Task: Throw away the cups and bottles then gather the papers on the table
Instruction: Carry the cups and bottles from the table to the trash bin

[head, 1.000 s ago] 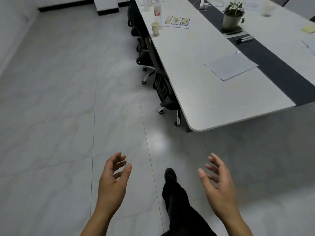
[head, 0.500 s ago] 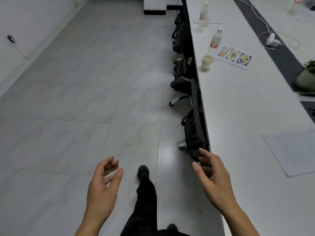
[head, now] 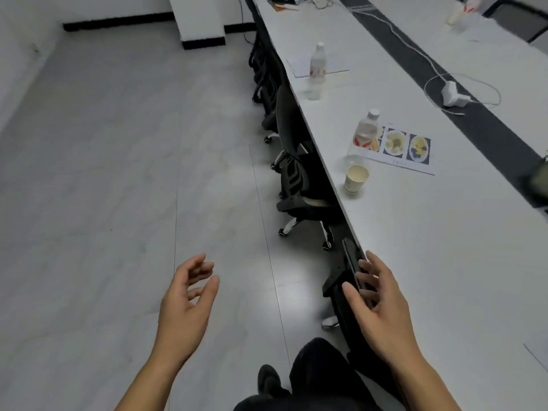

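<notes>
A pale paper cup [head: 355, 178] stands near the left edge of the long white table [head: 439, 238]. Just behind it is a clear plastic bottle [head: 365, 134] with a red label, resting against a printed sheet with food pictures [head: 406, 147]. Farther back stands a second clear bottle [head: 316, 69] on a white paper [head: 299, 64]. My left hand [head: 186, 304] hangs open over the floor, holding nothing. My right hand [head: 378, 307] is open too, low by the table's edge over a black chair back, well short of the cup.
Black office chairs [head: 299, 179] are pushed in along the table's left side. A dark strip [head: 462, 108] runs down the table with a white charger and cable [head: 452, 94] on it. Grey tiled floor [head: 118, 173] spreads to the left. My dark trouser leg and shoe [head: 268, 381] show below.
My view has advanced along the table's left side; the cup and bottles are now closer and more central. Both hands stay open and empty.
</notes>
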Action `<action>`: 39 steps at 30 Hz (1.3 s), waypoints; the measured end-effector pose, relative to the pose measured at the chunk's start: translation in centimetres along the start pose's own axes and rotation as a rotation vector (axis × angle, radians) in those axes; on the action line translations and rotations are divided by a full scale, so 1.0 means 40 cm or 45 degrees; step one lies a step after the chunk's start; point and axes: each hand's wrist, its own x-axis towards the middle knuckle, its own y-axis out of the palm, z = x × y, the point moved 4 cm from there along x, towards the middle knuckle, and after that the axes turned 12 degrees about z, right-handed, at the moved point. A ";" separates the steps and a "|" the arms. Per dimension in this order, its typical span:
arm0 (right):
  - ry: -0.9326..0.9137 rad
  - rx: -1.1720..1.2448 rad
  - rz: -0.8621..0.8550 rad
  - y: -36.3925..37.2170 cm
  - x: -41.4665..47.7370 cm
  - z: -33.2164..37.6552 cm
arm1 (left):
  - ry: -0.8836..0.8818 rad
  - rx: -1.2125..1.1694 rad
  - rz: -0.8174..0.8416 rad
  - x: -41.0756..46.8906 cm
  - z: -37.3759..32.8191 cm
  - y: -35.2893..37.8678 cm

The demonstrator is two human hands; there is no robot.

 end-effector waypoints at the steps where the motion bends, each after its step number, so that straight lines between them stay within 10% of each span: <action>1: 0.015 0.022 -0.051 -0.004 0.050 0.005 | 0.019 0.019 0.021 0.075 -0.019 -0.002; 8: 0.153 0.111 -0.254 -0.019 0.438 -0.075 | 0.027 0.019 0.128 0.563 -0.050 0.121; 21: 0.370 0.090 -0.573 -0.213 0.948 -0.067 | 0.241 0.270 0.968 1.259 -0.357 0.559; 30: 0.765 0.202 -0.756 -0.139 0.957 -0.210 | 0.368 0.668 1.544 1.393 -0.260 0.936; 39: 0.942 0.322 -1.041 -0.061 1.003 -0.260 | 0.456 0.574 1.546 1.449 -0.258 1.027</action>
